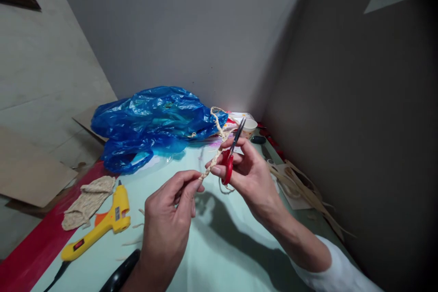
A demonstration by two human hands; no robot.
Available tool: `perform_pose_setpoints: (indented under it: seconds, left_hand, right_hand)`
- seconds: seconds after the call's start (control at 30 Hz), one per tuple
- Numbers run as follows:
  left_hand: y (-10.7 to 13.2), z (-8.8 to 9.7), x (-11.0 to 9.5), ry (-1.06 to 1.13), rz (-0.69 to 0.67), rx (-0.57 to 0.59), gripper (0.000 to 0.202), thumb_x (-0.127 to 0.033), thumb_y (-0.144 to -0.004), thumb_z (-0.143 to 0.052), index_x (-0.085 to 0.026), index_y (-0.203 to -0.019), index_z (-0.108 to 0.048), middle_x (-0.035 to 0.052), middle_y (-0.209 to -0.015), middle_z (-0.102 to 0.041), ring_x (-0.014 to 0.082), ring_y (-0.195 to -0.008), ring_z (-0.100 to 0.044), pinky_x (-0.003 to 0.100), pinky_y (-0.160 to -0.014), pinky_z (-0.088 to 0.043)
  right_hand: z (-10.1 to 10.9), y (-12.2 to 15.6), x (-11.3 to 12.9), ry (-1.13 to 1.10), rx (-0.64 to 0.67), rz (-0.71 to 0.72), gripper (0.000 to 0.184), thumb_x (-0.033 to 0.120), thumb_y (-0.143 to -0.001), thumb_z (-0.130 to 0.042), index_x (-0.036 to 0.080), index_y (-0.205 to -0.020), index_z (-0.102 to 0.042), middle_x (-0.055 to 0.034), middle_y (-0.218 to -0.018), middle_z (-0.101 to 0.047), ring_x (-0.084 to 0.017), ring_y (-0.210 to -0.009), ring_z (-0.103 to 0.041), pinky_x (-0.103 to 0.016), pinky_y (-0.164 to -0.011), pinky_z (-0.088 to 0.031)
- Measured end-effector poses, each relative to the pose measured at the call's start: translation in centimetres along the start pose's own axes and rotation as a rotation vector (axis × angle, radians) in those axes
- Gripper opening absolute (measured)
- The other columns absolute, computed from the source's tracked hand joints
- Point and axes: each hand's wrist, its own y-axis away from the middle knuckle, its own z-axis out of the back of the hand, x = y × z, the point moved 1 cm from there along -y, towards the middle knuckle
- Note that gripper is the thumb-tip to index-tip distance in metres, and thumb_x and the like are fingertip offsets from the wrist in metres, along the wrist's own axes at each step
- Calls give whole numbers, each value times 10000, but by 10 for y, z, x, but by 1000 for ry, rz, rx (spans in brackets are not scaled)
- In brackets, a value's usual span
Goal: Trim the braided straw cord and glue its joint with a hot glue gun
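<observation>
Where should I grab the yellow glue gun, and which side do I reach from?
Take the glue gun by its handle, I'd say, coming down from above on the near left side. It lies on its side, with the long handle slanting toward the near left and the black cord leaving its end. The nozzle points away; avoid it, since it may be hot.

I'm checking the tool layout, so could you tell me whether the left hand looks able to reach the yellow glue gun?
Probably yes: the yellow glue gun lies uncovered near the left hand, though that hand would first need to release the braid it pinches.
</observation>
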Motion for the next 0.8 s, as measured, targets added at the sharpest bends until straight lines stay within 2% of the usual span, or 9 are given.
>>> perform_pose_setpoints:
  seconds: [0.17, 0.3, 0.37, 0.5, 0.63, 0.73, 0.8]
  left_hand:
    - [0, 0, 1, -8, 33, 60, 147, -235, -894, -586, -217, -814, -708, -25, -691, -689, 79, -424, -469, 209, -451, -395]
    - [2, -3, 3, 64, 79, 236, 174, -284, -918, -551, -215, -830, -684, -16, -654, -648, 98, -476, -444, 207, -462, -374]
    - [3, -4, 2, 117, 117, 358, 205, -306, -931, -541, -205, -811, -673, -16, -625, -619, 96, -491, -419, 206, -468, -348]
    - [4, -2, -1, 324, 317, 558, 230, -358, -925, -584, -187, -798, -669, -23, -597, -599, 56, -452, -303, 196, -431, -231]
    - [4, 1, -2, 490, 438, 558, 171, -340, -856, -700, -169, -853, -711, -6, -624, -634, 32, -455, -288, 179, -434, -193]
    - [2, 2, 1, 613, 479, 462, 171, -321, -871, -693, -154, -847, -720, 13, -653, -665, 17, -429, -291, 172, -425, -212]
    - [-1, 3, 3, 668, 480, 354, 158, -306, -874, -695, -152, -849, -715, 14, -651, -672, 24, -421, -347, 169, -421, -259]
  right_hand:
    - [5, 2, 3, 238, -43, 156, 358, 235, -772, -796, 244, -1022, -540, 37, -789, -695, -142, -746, -669, -268, -668, -508]
    - [10, 3, 6, 384, -45, 295, 254, 135, -820, -712, 237, -1021, -595, 3, -917, -707, -162, -826, -720, -272, -687, -544]
    - [11, 3, 5, 396, -27, 285, 227, 107, -825, -687, 233, -996, -609, 4, -906, -708, -163, -827, -728, -272, -715, -561]
    - [10, -1, -5, 402, 63, 191, 182, 99, -830, -666, 229, -948, -617, 18, -855, -705, -148, -792, -723, -248, -695, -559]
    - [14, -7, -12, 426, 110, 122, 141, 157, -833, -691, 219, -940, -625, 23, -819, -689, -135, -737, -687, -240, -660, -526]
    - [22, -9, -5, 497, 51, 179, 112, 223, -849, -697, 214, -933, -623, 16, -826, -670, -134, -707, -636, -261, -665, -504]
    - [28, -9, 4, 651, 51, 275, 96, 210, -868, -667, 212, -950, -617, 16, -818, -648, -130, -683, -584, -272, -665, -476]
